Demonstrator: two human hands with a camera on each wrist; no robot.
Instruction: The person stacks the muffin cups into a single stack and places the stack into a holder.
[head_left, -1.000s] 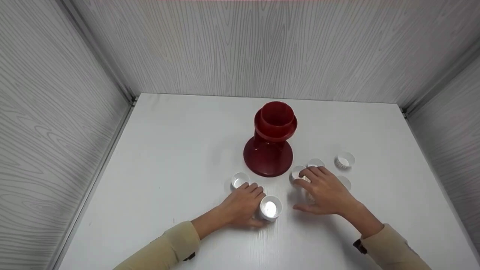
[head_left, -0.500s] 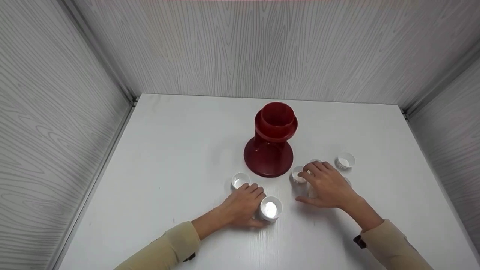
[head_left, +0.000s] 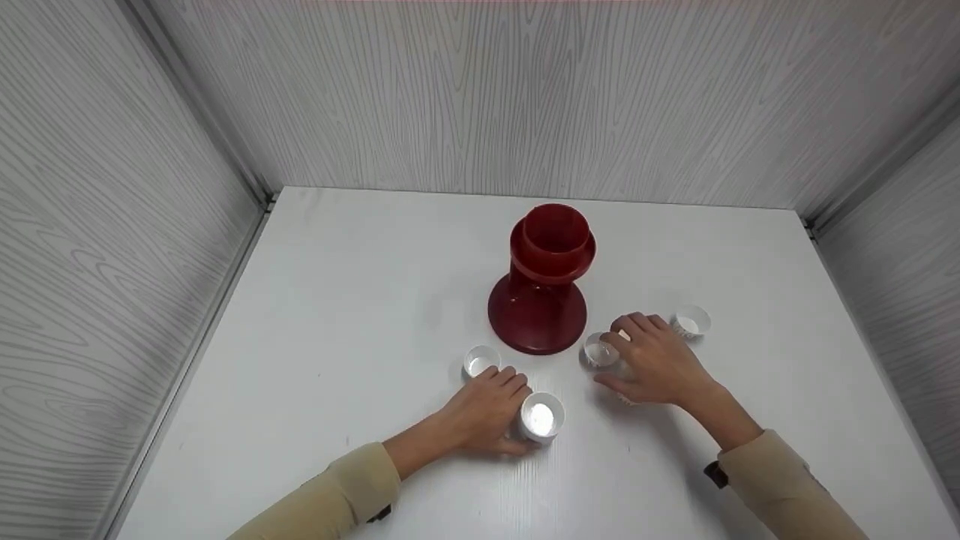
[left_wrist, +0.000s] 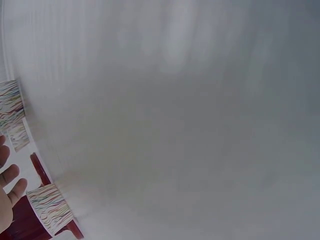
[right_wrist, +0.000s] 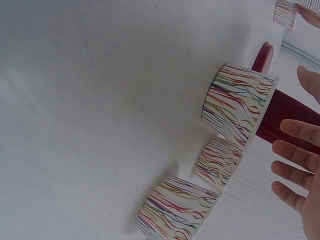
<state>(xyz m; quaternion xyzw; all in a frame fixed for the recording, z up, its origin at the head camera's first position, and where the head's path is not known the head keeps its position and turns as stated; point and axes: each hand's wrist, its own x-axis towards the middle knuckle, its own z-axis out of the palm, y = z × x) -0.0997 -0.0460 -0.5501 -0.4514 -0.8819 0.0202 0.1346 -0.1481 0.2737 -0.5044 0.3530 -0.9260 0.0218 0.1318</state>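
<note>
Small white paper cups with coloured wavy stripes stand on the white table. In the head view, my left hand (head_left: 487, 411) holds one cup (head_left: 541, 417) between thumb and fingers. A second cup (head_left: 481, 361) stands just beyond its fingertips. My right hand (head_left: 656, 367) hovers over a group of cups, fingers loosely bent. One cup (head_left: 601, 349) shows by its fingertips, and another is mostly hidden under the hand. In the right wrist view, spread fingers (right_wrist: 295, 152) stand apart from the striped cups (right_wrist: 240, 102).
A dark red plastic stand (head_left: 536, 315) with a round base and cup-shaped top stands beyond the hands. Another paper cup (head_left: 691, 321) is to the right of the right hand. Grey wood-patterned panels (head_left: 480, 97) enclose the table at the back and sides.
My right hand has moved slightly forward, away from me, over the group of cups. The left hand and its cup have stayed in place.
</note>
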